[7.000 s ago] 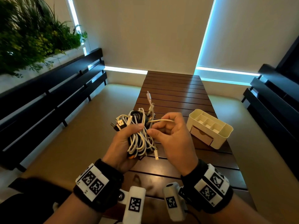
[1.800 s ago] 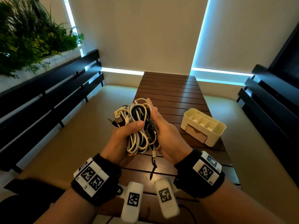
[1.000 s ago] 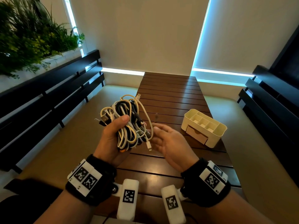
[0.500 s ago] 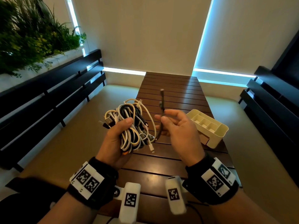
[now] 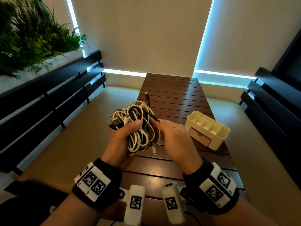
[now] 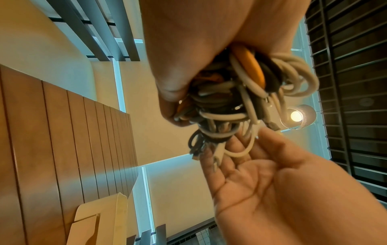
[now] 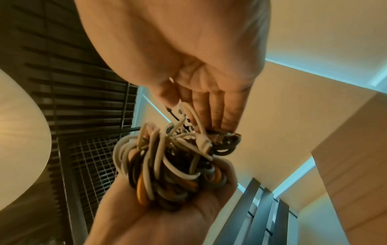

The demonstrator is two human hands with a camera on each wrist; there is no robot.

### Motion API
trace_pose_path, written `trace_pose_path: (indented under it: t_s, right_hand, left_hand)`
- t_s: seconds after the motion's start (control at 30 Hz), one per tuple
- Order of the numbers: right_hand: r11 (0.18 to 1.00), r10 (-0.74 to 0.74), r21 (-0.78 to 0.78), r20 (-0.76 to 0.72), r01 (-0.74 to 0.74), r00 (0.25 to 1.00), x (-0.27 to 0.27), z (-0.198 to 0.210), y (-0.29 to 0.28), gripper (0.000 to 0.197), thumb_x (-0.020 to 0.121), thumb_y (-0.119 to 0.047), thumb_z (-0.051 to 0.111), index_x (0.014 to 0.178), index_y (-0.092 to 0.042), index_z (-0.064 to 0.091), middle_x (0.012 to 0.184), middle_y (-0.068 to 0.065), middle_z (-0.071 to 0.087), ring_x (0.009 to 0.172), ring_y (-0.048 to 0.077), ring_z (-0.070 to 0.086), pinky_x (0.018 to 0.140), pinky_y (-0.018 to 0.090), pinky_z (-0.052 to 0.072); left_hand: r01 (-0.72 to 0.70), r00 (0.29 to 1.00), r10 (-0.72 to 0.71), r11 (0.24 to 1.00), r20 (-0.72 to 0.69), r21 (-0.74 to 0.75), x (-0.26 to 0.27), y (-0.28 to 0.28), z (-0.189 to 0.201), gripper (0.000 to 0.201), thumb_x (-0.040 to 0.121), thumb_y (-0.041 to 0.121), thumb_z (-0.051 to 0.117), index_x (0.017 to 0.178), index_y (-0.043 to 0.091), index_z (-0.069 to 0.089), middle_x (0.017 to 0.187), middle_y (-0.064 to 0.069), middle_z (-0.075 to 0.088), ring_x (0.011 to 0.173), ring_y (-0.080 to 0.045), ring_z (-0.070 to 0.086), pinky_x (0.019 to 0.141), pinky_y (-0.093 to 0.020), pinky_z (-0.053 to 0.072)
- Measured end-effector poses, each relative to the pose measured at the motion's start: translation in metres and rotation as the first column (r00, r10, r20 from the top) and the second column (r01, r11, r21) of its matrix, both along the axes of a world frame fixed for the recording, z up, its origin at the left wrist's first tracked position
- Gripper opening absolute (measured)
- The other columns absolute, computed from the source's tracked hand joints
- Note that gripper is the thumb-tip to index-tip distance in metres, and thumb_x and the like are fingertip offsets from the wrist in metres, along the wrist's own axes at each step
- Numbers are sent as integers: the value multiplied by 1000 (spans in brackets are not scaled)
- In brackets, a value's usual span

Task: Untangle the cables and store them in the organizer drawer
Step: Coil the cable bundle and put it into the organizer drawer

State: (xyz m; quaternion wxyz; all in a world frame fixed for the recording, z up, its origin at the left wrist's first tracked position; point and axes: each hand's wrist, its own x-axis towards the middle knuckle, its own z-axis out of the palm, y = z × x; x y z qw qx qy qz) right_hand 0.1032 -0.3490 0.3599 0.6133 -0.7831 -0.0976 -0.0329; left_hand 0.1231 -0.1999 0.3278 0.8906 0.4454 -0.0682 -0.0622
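Since half a second ago my right hand has dropped from its raised dark plug back against the cable bundle; fingers straight, holding nothing; left hand clutches it at frame centre; light, floppy, snag-prone; I'd pinch a free plug end; organizer waits centre-right.

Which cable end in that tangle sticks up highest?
The dark plug rising above the cable bundle, over the table; the white plug dangles below instead.
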Motion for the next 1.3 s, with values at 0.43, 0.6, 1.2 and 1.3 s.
trace_pose_path:
  t_s: [0.43,0.6,1.2,1.3]
  right_hand:
    - [959,-40,-267,200,94,979,4,-4,9,27,103,-30,47,95,-23,72,70,2,69,64,15,64,62,32,54]
    - [958,9,-284,156,36,988,7,-4,10,27,105,-29,45,105,-23,71,71,2,68,62,18,62,59,33,52]
    - [971,29,-236,-27,-34,999,31,-15,-11,12,85,-33,75,92,-24,76,84,-4,70,75,3,64,65,14,49]
    - [972,-95,-214,14,96,995,33,-18,-11,29,74,-37,84,89,-21,65,85,-3,68,74,9,63,60,20,51]
  left_hand:
    - [-39,998,37,997,41,62,-1,2,1,48,81,14,65,127,2,61,117,-31,63,101,-41,64,77,-46,58]
    - [-35,999,32,997,37,74,-1,0,1,41,79,13,65,120,5,66,99,-22,66,86,-33,66,71,-41,58]
    - [19,998,-15,997,-60,69,5,-4,-15,64,73,23,72,131,0,57,125,-36,58,106,-47,59,91,-63,49]
    - [21,997,-15,997,-81,74,6,-6,-16,66,75,25,71,134,1,55,130,-43,50,112,-54,55,99,-71,40]
